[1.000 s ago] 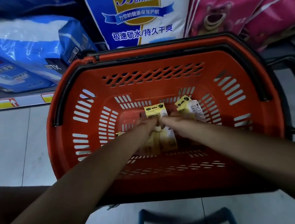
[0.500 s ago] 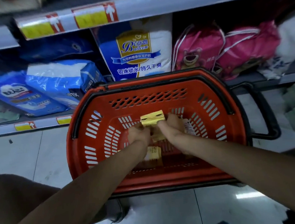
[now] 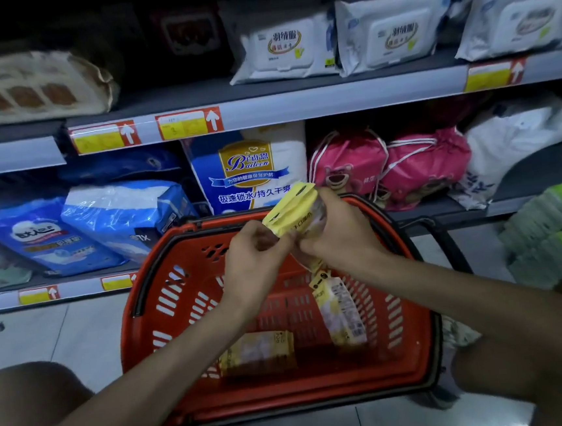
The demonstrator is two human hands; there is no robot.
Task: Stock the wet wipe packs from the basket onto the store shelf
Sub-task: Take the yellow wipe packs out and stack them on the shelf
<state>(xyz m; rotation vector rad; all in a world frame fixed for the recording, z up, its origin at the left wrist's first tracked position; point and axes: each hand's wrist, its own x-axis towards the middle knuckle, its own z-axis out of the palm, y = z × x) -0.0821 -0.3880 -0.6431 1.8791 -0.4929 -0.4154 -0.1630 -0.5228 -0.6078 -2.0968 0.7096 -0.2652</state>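
Observation:
Both my hands hold a small stack of yellow wet wipe packs above the red basket. My left hand pinches the stack's lower left edge. My right hand wraps its fingers round the right side. One more yellow pack hangs or leans just below my hands inside the basket. Another pack lies flat on the basket's floor. The grey store shelf runs above, with white wet wipe packs on its right half.
Blue diaper bags and pink drawstring bags fill the lower shelf behind the basket. A brown tissue bundle lies on the upper shelf at left. Green packs are stacked at right. The basket's black handle sticks out rightward.
My hands have lifted the yellow packs out of the basket's bottom to above its far rim. My view has tilted up, so the upper shelf now shows.

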